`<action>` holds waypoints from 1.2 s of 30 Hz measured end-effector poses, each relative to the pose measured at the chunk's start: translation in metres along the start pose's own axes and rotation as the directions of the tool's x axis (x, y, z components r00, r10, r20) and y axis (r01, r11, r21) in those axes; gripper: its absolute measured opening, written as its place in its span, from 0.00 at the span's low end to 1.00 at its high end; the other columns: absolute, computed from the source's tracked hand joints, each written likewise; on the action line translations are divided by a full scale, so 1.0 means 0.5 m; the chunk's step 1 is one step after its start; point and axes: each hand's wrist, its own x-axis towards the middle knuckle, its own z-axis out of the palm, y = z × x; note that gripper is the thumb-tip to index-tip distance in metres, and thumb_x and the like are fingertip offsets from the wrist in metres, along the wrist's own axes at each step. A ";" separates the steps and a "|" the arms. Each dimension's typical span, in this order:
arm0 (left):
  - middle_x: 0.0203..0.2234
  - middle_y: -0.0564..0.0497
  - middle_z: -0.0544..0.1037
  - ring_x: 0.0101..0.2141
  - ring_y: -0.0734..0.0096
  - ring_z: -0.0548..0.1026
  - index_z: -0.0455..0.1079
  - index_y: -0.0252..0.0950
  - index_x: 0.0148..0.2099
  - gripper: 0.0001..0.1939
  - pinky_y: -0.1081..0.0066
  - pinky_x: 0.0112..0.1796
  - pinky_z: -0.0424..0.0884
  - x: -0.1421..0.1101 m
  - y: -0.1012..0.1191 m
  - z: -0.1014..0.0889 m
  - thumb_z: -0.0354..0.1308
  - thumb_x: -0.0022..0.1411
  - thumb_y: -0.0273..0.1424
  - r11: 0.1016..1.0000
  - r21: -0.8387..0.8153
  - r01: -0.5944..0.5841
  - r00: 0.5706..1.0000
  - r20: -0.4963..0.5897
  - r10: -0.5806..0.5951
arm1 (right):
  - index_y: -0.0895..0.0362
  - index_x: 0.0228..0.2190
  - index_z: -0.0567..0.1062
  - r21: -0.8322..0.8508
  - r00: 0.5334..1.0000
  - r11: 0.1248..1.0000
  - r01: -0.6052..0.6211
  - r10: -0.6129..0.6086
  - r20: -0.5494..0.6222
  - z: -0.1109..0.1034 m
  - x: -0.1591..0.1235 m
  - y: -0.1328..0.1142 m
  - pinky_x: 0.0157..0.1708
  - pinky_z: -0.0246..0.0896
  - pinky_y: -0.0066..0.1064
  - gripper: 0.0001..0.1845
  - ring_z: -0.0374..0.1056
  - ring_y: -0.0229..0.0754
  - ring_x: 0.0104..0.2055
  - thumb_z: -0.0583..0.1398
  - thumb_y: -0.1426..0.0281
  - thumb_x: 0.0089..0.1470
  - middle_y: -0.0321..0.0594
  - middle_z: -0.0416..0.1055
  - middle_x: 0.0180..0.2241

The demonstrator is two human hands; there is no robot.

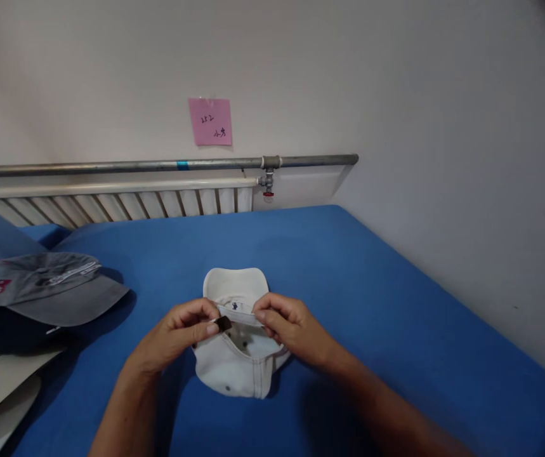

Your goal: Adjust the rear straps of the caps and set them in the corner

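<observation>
A white baseball cap [234, 374] lies on the blue surface in front of me, its brim [236, 279] pointing away and its inside partly showing. Across the opening runs its white back strap [241, 316], stretched between my hands. My left hand [177, 330] pinches the strap's left end at a dark buckle [223, 324], thumb and forefinger together. The other end of the strap is pinched by my right hand [286, 320], which rests over the cap's right edge. Fingers hide part of both strap ends.
On the left is a stack of caps, with a grey cap [48, 285] on a dark cap [10, 330] and beige brims below. Beyond the blue surface [301, 241] are a white radiator [134, 203], a metal pipe [224, 164] with a valve, and a pink note [210, 122].
</observation>
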 end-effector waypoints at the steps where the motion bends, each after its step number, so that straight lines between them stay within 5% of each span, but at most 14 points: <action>1: 0.25 0.53 0.70 0.27 0.76 0.65 0.70 0.34 0.32 0.10 0.76 0.27 0.57 0.002 0.000 0.002 0.64 0.56 0.35 0.999 0.018 0.029 0.999 -0.018 -0.029 | 0.57 0.26 0.70 -0.041 1.000 0.999 0.020 -0.021 -0.012 -0.001 0.000 0.000 0.22 0.50 0.25 0.09 0.54 0.31 0.20 0.55 0.68 0.56 0.29 0.59 0.19; 4: 0.22 0.56 0.66 0.23 0.79 0.59 0.68 0.33 0.32 0.12 0.76 0.24 0.53 0.009 0.003 0.013 0.63 0.57 0.38 0.994 0.077 0.075 0.997 -0.035 -0.072 | 0.57 0.27 0.71 -0.337 0.973 0.928 0.159 -0.205 -0.106 0.002 -0.004 -0.003 0.29 0.56 0.28 0.08 0.62 0.36 0.27 0.53 0.72 0.56 0.35 0.66 0.24; 7: 0.23 0.56 0.65 0.25 0.78 0.59 0.67 0.33 0.32 0.13 0.76 0.26 0.55 0.017 0.006 0.028 0.62 0.58 0.39 0.986 0.143 0.083 0.997 -0.006 -0.083 | 0.60 0.36 0.74 -0.661 0.843 0.669 0.339 -0.528 -0.101 0.016 -0.019 -0.014 0.42 0.58 0.39 0.12 0.66 0.45 0.42 0.52 0.78 0.54 0.47 0.72 0.39; 9: 0.24 0.56 0.64 0.25 0.78 0.60 0.67 0.33 0.32 0.13 0.76 0.26 0.56 0.020 0.007 0.036 0.61 0.58 0.39 0.982 0.165 0.087 0.996 0.014 -0.090 | 0.61 0.43 0.72 -0.729 0.792 0.556 0.399 -0.609 -0.031 0.028 -0.030 -0.018 0.46 0.57 0.43 0.16 0.65 0.49 0.47 0.51 0.80 0.54 0.52 0.70 0.46; 11: 0.23 0.57 0.63 0.24 0.78 0.59 0.67 0.34 0.32 0.13 0.76 0.25 0.55 0.020 0.009 0.041 0.61 0.58 0.39 0.982 0.170 0.081 0.996 0.030 -0.087 | 0.62 0.46 0.71 -0.704 0.828 0.583 0.405 -0.561 0.011 0.037 -0.034 -0.016 0.46 0.58 0.42 0.18 0.66 0.49 0.47 0.51 0.79 0.55 0.53 0.71 0.46; 15: 0.22 0.57 0.62 0.24 0.79 0.57 0.67 0.34 0.32 0.13 0.76 0.24 0.53 0.019 0.009 0.043 0.60 0.59 0.38 0.981 0.177 0.080 0.995 0.051 -0.090 | 0.58 0.36 0.74 -0.458 0.978 0.870 0.183 -0.210 -0.009 0.031 -0.021 0.003 0.34 0.60 0.31 0.09 0.67 0.39 0.33 0.53 0.72 0.57 0.40 0.73 0.32; 18: 0.22 0.57 0.62 0.24 0.79 0.57 0.68 0.33 0.32 0.12 0.76 0.25 0.54 0.020 0.006 0.039 0.60 0.59 0.38 0.978 0.183 0.100 0.991 0.073 -0.115 | 0.57 0.27 0.72 -0.199 0.999 0.980 0.008 -0.016 -0.034 0.018 -0.005 0.009 0.27 0.54 0.26 0.06 0.61 0.34 0.26 0.56 0.71 0.54 0.32 0.67 0.23; 22: 0.28 0.52 0.70 0.29 0.75 0.64 0.71 0.33 0.35 0.11 0.75 0.31 0.60 0.019 0.003 0.032 0.60 0.59 0.37 0.983 0.166 0.080 0.991 0.092 -0.096 | 0.56 0.28 0.71 0.111 0.987 0.984 -0.140 0.148 -0.063 0.010 0.004 0.003 0.20 0.47 0.24 0.06 0.52 0.30 0.18 0.58 0.67 0.50 0.29 0.62 0.19; 26: 0.28 0.51 0.72 0.29 0.75 0.66 0.72 0.33 0.34 0.10 0.74 0.32 0.61 0.018 0.006 0.032 0.61 0.58 0.36 0.989 0.120 0.082 0.993 0.073 -0.091 | 0.56 0.27 0.70 0.218 0.982 0.959 -0.182 0.186 0.000 0.006 0.002 0.002 0.16 0.41 0.24 0.07 0.46 0.27 0.15 0.60 0.65 0.48 0.26 0.58 0.16; 32: 0.24 0.55 0.69 0.26 0.78 0.62 0.73 0.35 0.34 0.06 0.76 0.28 0.58 0.022 0.006 0.038 0.62 0.57 0.33 0.995 0.091 0.046 0.997 0.059 -0.051 | 0.58 0.27 0.70 0.272 0.987 0.949 -0.161 0.153 0.050 0.010 0.006 0.010 0.22 0.54 0.25 0.10 0.60 0.30 0.21 0.61 0.63 0.49 0.32 0.67 0.21; 36: 0.29 0.53 0.72 0.30 0.75 0.66 0.72 0.35 0.37 0.08 0.74 0.31 0.61 0.025 0.002 0.044 0.62 0.58 0.34 0.994 0.100 0.052 0.996 0.066 -0.059 | 0.57 0.25 0.68 0.322 0.985 0.931 -0.169 0.149 0.085 0.033 0.006 0.018 0.25 0.55 0.25 0.10 0.60 0.31 0.22 0.61 0.64 0.48 0.30 0.65 0.19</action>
